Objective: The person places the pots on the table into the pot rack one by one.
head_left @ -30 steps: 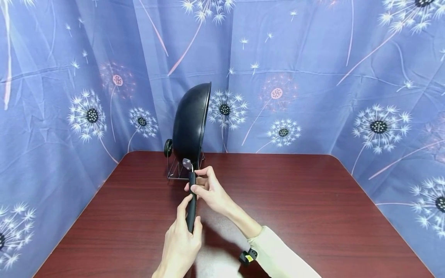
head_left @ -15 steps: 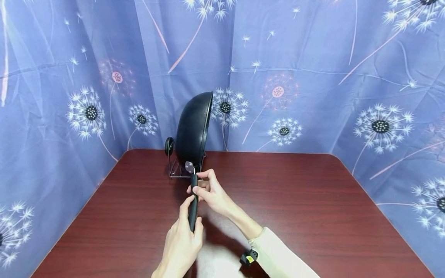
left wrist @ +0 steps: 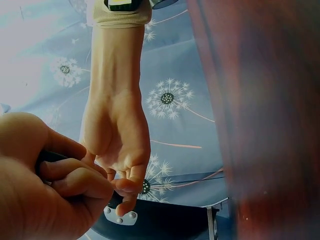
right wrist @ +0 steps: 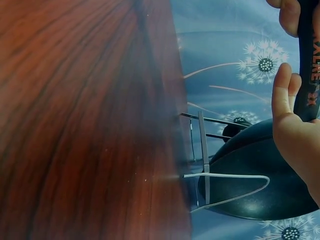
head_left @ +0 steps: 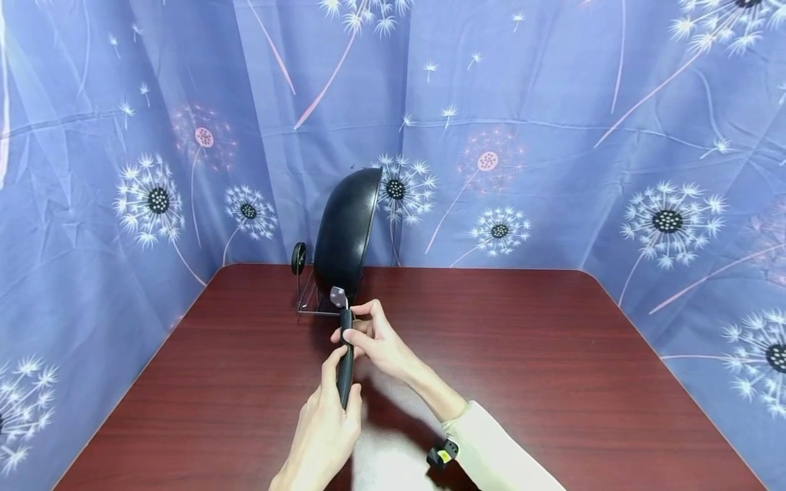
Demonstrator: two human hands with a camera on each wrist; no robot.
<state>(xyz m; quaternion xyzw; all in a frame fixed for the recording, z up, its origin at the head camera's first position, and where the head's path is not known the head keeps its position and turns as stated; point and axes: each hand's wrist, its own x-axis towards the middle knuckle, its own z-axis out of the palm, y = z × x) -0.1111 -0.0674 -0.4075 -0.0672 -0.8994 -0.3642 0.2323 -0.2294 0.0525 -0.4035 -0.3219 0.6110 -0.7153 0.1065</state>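
Observation:
A black wok (head_left: 346, 228) stands on its edge at the back left of the table, its bowl turned so the rim faces right. It sits at a wire rack (head_left: 316, 313), whose bars overlap the bowl in the right wrist view. The wok's long black handle (head_left: 346, 378) points toward me, joined by a riveted metal bracket (head_left: 338, 297). My left hand (head_left: 325, 426) grips the rear of the handle with curled fingers (left wrist: 80, 180). My right hand (head_left: 383, 344) pinches the handle nearer the bowl between thumb and fingers.
A small round black piece (head_left: 298, 258) stands at the rack's left side. The reddish-brown tabletop (head_left: 522, 368) spreads to the right, ending at a blue dandelion-print curtain (head_left: 552, 123). A dark wrist device (head_left: 442, 453) hangs under the right sleeve (head_left: 491, 443).
The wok's top has dropped and shifted slightly right, leaning a little more. Both hands have moved slightly right with the handle, keeping their hold. The rack has stayed nearly in place.

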